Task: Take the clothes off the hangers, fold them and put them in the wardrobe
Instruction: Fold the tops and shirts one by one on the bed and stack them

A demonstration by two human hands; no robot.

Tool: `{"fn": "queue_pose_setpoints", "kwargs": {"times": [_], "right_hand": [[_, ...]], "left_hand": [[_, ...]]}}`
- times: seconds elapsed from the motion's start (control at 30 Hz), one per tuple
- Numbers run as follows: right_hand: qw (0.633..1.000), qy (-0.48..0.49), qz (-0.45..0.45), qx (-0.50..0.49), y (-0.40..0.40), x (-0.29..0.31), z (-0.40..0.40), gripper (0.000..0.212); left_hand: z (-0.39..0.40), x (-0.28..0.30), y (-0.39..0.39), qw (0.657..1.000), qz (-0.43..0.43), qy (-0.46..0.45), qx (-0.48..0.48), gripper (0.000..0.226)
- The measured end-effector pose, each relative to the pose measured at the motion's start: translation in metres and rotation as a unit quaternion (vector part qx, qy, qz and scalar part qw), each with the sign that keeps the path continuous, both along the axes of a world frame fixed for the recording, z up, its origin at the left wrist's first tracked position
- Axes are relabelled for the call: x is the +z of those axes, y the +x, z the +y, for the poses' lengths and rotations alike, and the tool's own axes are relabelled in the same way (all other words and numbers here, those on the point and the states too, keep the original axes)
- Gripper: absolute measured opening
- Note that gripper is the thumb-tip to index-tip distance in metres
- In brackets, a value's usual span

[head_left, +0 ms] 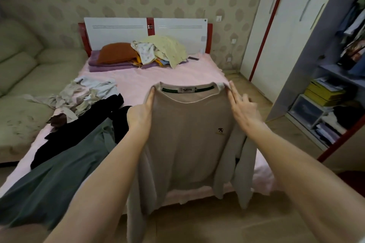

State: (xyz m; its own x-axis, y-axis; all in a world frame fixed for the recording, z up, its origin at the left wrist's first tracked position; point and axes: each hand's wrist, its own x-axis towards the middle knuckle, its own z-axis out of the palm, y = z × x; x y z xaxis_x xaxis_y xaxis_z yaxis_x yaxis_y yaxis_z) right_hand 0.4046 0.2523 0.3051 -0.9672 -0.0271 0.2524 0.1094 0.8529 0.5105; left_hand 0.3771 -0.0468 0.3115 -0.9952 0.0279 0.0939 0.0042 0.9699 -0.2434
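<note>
Left hand [141, 113] pinches left shoulder of beige sweater [187, 136]; right hand [242, 104] grips right shoulder, fingers extended along fabric. Sweater held up, hanging over foot of bed [167, 77], sleeves dangling. Grey-green garment [59, 167], black garment [83, 136], crumpled pale clothes [85, 94] lie on bed at left. Open wardrobe [324, 89] at right.

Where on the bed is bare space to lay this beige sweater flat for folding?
Bare pink bedsheet lies between the pillow pile and beige sweater. The left side is crowded with black and grey garments.
</note>
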Motion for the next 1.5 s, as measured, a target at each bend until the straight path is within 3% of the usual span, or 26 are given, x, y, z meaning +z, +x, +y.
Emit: {"fn": "queue_pose_setpoints", "kwargs": {"times": [0.27, 0.53, 0.7, 0.93, 1.3, 1.5], "right_hand": [[1.0, 0.018, 0.009, -0.015, -0.067, -0.026, 0.009, 0.082], [0.998, 0.023, 0.001, 0.066, -0.248, -0.086, 0.063, 0.092], [0.994, -0.001, -0.064, 0.087, -0.392, -0.169, 0.093, 0.094], [0.987, -0.006, -0.136, 0.088, -0.521, -0.302, 0.084, 0.098], [0.981, 0.016, -0.166, 0.1, -0.619, -0.483, 0.068, 0.09], [0.979, 0.041, -0.171, 0.099, -0.66, -0.524, 0.05, 0.091]], "left_hand": [[0.006, -0.022, -0.061, 0.999, 0.031, -0.008, 0.007, 0.096], [0.036, -0.07, -0.222, 0.997, 0.053, 0.043, -0.017, 0.086], [0.07, -0.15, -0.349, 0.999, -0.023, 0.035, 0.018, 0.085], [0.076, -0.282, -0.465, 0.994, -0.09, 0.023, 0.052, 0.087], [0.063, -0.455, -0.574, 0.983, -0.167, 0.039, 0.066, 0.089], [0.052, -0.486, -0.62, 0.975, -0.214, 0.029, 0.05, 0.09]]}}
